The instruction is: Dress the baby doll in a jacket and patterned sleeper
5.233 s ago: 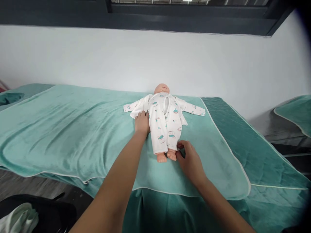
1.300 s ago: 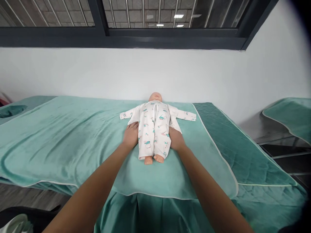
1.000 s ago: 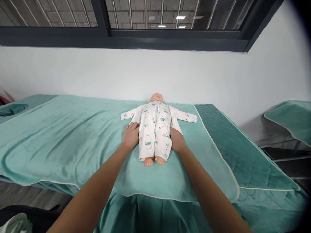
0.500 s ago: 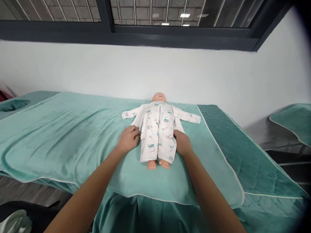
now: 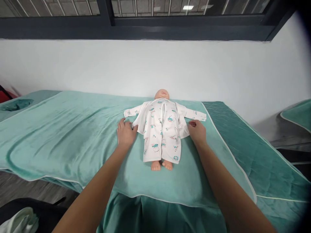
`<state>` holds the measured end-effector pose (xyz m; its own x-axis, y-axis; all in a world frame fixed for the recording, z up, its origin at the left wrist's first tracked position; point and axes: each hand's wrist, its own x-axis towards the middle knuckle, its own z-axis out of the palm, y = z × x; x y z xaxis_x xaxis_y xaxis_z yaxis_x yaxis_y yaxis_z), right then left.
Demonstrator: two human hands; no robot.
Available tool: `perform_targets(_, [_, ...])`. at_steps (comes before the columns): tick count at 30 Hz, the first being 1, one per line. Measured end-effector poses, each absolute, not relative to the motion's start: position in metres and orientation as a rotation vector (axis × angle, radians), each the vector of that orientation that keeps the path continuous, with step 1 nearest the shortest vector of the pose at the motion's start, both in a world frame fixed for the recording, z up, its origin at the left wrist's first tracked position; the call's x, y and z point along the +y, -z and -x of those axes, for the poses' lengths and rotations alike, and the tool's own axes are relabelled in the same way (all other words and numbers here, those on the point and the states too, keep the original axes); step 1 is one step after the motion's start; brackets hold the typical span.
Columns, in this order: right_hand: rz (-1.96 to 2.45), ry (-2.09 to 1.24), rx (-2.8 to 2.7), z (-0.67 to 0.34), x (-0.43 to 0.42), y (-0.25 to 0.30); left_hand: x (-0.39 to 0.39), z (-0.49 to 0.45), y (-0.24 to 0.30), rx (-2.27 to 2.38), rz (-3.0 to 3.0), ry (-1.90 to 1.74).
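Observation:
A baby doll (image 5: 162, 94) lies on its back on a light green blanket, bare feet toward me. It wears a white printed baby shirt (image 5: 184, 128), sleeves spread out to both sides, and matching pants (image 5: 155, 139). Left of the doll, my left hand (image 5: 126, 133) has its fingers apart over the blanket, the thumb beside the shirt's left lower edge. My right hand (image 5: 198, 132) is closed at the right lower corner of the shirt, below the sleeve; the fingertips are partly hidden.
The light green blanket (image 5: 73, 129) covers much of a bed with a darker green quilted cover (image 5: 243, 145). A white wall (image 5: 97, 68) and a dark window frame (image 5: 170, 30) stand behind. A pale cloth (image 5: 20, 221) lies on something black at the lower left.
Both hands have moved outward and up from the pants' sides to the shirt's lower edges. The left fingers have spread. The right shirt flap lies farther out from the pants.

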<state>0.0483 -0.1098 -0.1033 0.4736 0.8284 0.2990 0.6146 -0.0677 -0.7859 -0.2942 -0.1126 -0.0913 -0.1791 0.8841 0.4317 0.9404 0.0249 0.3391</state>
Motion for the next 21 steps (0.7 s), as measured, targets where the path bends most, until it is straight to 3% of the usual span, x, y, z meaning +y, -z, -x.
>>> perform_targets(8, [1.807,-0.555,-1.373,-0.06,-0.067,0.088,-0.092,0.285,0.088,-2.326,1.858,0.824])
perform_targets(21, [1.135,-1.068,-1.057,-0.059,-0.078,0.079,-0.066,0.284,0.091,-2.276,1.879,0.994])
